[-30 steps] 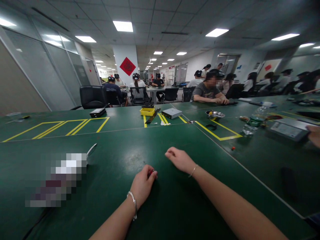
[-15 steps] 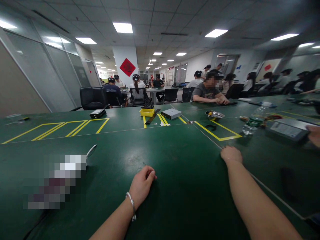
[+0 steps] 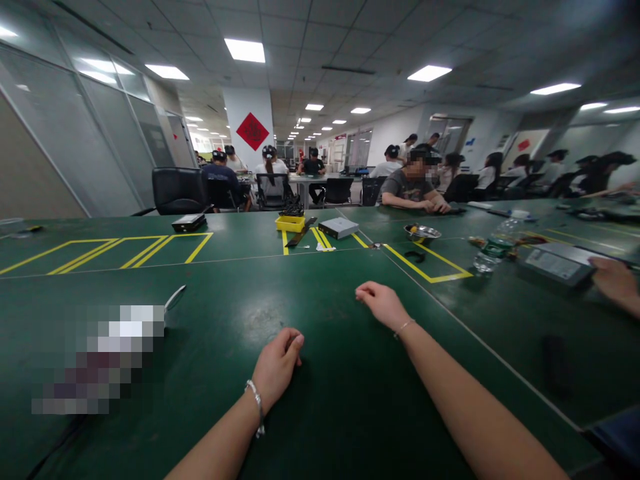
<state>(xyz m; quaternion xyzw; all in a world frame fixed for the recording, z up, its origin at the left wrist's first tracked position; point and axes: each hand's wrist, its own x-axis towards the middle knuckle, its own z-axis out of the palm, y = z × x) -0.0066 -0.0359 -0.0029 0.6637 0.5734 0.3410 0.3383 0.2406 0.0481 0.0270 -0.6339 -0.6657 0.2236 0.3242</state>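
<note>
My left hand (image 3: 277,363) rests on the green table (image 3: 325,413) close in front of me, curled into a loose fist with a bracelet at the wrist. Whatever is inside the fist is hidden. My right hand (image 3: 383,303) lies further out and to the right, near the table's middle. Its fingers are pressed together in a pinch pointing left, and I cannot make out anything between them. The two hands are apart, with bare table between them.
A pixelated patch (image 3: 97,360) lies at the left. Further back are a yellow tray (image 3: 290,223), a grey box (image 3: 339,228), a metal bowl (image 3: 423,233) and a water bottle (image 3: 493,245). Another person's hand (image 3: 617,283) is at the right edge. People sit at tables behind.
My right hand reached out right to a small red thing on the table, then came back toward the middle; that red thing no longer shows. My left hand stayed put.
</note>
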